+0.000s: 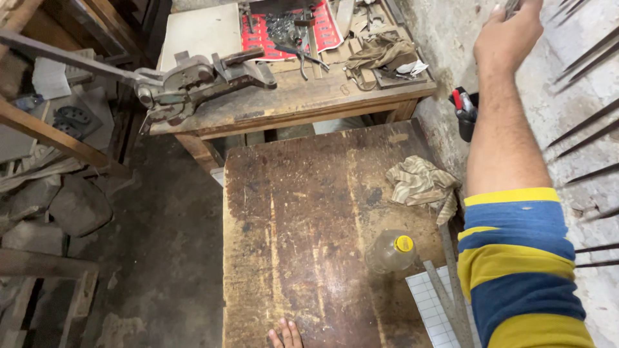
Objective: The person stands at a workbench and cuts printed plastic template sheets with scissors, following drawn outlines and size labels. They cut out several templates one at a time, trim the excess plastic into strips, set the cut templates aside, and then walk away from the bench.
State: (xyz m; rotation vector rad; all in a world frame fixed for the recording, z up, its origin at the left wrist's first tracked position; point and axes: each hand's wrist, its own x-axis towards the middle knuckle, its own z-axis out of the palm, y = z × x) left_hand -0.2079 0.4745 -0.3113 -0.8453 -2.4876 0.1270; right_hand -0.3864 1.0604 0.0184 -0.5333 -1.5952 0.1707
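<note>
Fingertips of my left hand [285, 335] show at the near edge of the worn wooden table [290, 258], lying flat together on the wood and holding nothing. Far to the right, my right hand [506, 32] is raised against the rough wall [580, 109], its fingers closed on a slim metal piece [512, 6] that runs out of the top of the view, so I cannot tell what it is. Dark metal rods [587, 122] stick out of the wall around that hand.

Going left to right: wooden beams and stone slabs [77, 206] lie on the floor at far left. A heavy grey lever tool [193, 80] sits on the far workbench [290, 103], its long handle reaching left. Beside it lies a flat red printed sheet [322, 29] with black pliers [300, 55] on it, then a brown rag [380, 51]. On the near table a striped cloth [419, 180] lies crumpled at the right edge. Nearer me stands a clear bottle [390, 252] with a round yellow cap. A white gridded sheet [432, 306] pokes in at the near right corner, with a grey metal strip [448, 283] across it. A black holder [465, 116] with red-handled tools hangs on the wall.

Judging by this, the work is at an early stage: I am taking hold at the wall, and the table holds nothing in progress.
</note>
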